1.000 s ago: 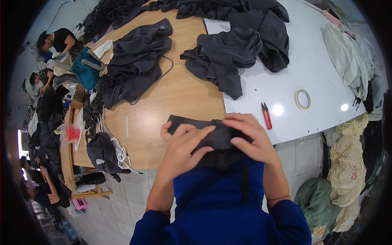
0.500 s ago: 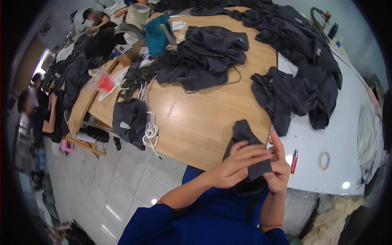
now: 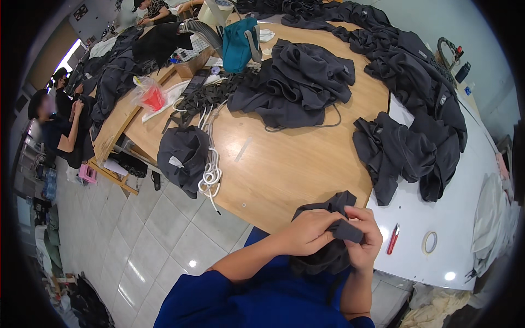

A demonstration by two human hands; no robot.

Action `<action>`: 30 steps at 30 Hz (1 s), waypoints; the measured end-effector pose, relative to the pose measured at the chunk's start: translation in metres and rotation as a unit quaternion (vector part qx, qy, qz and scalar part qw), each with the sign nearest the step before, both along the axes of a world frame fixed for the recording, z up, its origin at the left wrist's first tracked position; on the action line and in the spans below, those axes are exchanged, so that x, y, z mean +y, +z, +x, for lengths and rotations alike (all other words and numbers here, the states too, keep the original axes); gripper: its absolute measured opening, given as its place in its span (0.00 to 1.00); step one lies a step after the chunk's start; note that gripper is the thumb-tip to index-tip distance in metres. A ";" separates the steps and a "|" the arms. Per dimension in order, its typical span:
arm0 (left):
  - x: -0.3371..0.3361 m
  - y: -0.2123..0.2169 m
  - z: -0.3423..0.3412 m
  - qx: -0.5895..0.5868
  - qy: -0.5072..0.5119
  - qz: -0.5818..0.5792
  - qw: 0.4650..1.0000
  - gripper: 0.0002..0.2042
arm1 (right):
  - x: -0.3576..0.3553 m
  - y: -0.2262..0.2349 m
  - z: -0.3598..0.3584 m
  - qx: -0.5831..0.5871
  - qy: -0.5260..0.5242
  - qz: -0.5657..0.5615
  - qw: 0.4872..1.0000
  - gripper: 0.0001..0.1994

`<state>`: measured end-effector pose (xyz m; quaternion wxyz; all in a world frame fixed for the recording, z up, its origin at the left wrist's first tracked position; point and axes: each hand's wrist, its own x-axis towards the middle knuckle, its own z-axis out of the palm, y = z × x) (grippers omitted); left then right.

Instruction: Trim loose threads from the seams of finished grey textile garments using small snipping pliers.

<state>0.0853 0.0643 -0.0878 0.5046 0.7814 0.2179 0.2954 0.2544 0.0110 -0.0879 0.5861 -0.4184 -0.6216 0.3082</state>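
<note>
Both of my hands grip a dark grey garment (image 3: 322, 258) at the near edge of the wooden table. Part of its cloth rests over the table's edge and part hangs down in front of me. My left hand (image 3: 309, 232) is closed on the cloth, thumb and fingers pressed together. Beside it, my right hand (image 3: 365, 239) pinches a short folded end of the same cloth, which sticks out between the two hands. Which part of the garment this end is, I cannot tell.
Dark garments lie heaped on the wooden table (image 3: 273, 175) and on the white table (image 3: 421, 229) at right. Red-handled thread snips (image 3: 393, 239) and a tape roll (image 3: 430, 242) lie near my right hand. White cords (image 3: 211, 177) hang off the left edge. Other people work at far left.
My right hand's raised fingers have curled down onto the cloth, and my left hand's flat fingers have closed. The cloth is now bunched lower. The view has shifted slightly.
</note>
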 end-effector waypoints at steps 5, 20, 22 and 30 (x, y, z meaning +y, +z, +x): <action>-0.003 -0.007 0.005 -0.026 0.055 -0.108 0.992 0.12 | 0.002 -0.018 -0.006 0.017 -0.077 -0.041 0.996 0.08; 0.111 -0.062 -0.064 0.018 0.322 0.022 0.946 0.16 | 0.029 -0.108 -0.005 -0.064 -0.192 -0.133 0.970 0.11; 0.184 -0.071 -0.111 -0.007 0.426 0.166 0.889 0.13 | 0.027 -0.136 -0.002 -0.102 -0.248 -0.207 0.941 0.12; 0.322 -0.130 -0.271 0.321 0.683 0.219 0.618 0.29 | 0.041 -0.158 -0.008 -0.205 -0.223 -0.144 0.942 0.13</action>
